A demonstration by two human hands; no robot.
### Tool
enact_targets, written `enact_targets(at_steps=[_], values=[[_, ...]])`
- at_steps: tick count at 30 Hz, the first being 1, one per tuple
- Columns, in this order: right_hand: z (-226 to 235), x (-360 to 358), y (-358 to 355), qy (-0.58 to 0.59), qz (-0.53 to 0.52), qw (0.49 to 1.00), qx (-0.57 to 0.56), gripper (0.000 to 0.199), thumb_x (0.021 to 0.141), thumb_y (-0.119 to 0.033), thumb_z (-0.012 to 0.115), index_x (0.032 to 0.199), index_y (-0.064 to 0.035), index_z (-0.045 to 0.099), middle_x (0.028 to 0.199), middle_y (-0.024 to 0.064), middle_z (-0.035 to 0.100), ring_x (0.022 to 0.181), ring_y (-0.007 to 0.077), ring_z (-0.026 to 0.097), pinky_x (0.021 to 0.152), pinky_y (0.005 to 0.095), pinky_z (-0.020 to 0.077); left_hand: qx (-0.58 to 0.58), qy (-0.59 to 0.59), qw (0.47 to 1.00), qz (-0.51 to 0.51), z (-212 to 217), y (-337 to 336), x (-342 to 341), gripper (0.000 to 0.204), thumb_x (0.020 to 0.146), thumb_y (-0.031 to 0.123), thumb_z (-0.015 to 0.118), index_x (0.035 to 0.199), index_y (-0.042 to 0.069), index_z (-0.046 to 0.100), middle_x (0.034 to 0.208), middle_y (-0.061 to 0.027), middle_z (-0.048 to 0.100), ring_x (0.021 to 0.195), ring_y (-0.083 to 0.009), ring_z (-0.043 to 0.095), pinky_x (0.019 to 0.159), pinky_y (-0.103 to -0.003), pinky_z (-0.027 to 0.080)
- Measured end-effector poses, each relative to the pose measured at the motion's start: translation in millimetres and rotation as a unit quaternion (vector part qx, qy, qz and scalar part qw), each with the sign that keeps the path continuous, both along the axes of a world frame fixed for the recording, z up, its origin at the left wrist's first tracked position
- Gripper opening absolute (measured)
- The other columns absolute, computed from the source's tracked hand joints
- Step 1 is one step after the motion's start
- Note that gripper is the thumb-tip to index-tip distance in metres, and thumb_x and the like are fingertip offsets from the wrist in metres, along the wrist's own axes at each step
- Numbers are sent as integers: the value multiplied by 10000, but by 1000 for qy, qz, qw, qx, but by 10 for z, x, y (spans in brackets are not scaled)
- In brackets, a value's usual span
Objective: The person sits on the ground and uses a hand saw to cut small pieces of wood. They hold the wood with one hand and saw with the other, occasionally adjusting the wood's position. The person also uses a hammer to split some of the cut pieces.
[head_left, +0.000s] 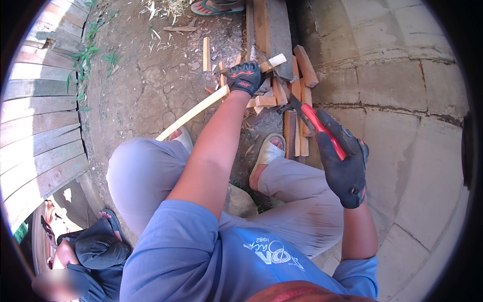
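Observation:
My left hand [245,78], in a black glove with red marks, is closed around a long pale wooden stick [193,113]. One end of the stick lies by my left knee, and its other end rests over a weathered timber block [278,35]. My right hand [344,161], gloved in black too, grips a red-handled tool [322,130] with a dark metal blade. Its blade points up and left toward the wood pieces; its exact kind is unclear. Several cut wood pieces [306,65] lie around the block, right beside the blade tip.
Bare soil [166,75] with wood chips lies to the left, and cracked concrete paving [392,136] to the right. A sandalled foot [219,7] of another person is at the top. Another person [95,249] sits at the lower left, below a plank wall [43,116].

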State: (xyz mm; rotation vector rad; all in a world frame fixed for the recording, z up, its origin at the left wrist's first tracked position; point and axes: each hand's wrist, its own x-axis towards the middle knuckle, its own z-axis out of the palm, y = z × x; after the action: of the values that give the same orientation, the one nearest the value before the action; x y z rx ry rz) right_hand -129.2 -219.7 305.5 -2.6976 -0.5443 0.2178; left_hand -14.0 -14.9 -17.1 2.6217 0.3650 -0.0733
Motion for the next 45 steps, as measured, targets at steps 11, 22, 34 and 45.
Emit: enact_targets(at_steps=[11, 22, 34, 45], values=[[-214, 144, -79, 33, -44, 996, 75, 350, 1036, -201, 700, 1374, -125, 751, 1162, 187, 801, 984, 330, 798, 920, 417, 590, 17, -2, 1000, -2, -1, -1, 28, 386, 935, 513, 714, 1045, 149, 785, 1058, -169, 797, 983, -377, 782, 855, -518, 613], [-240, 344, -298, -18, -50, 997, 55, 341, 1034, -185, 690, 1367, -143, 754, 1178, 174, 801, 1014, 347, 792, 940, 425, 582, 15, -11, 1000, 13, -89, -16, 48, 504, 921, 612, 696, 1052, 136, 798, 975, -168, 805, 935, -376, 781, 807, -521, 608], [-310, 353, -402, -10, -54, 993, 100, 334, 1042, -193, 698, 1365, -127, 752, 1238, 172, 790, 1091, 348, 781, 974, 406, 574, 23, 6, 1000, 6, -35, -3, 48, 467, 893, 590, 725, 1055, 159, 804, 1005, -156, 810, 945, -369, 781, 818, -515, 606], [-437, 219, -562, 77, -100, 979, 162, 337, 1056, -194, 696, 1367, -78, 750, 1227, 165, 800, 1089, 298, 786, 958, 379, 588, 24, 21, 999, -4, 69, -11, 32, 508, 905, 615, 711, 1060, 141, 808, 998, -166, 808, 949, -373, 783, 824, -511, 608]])
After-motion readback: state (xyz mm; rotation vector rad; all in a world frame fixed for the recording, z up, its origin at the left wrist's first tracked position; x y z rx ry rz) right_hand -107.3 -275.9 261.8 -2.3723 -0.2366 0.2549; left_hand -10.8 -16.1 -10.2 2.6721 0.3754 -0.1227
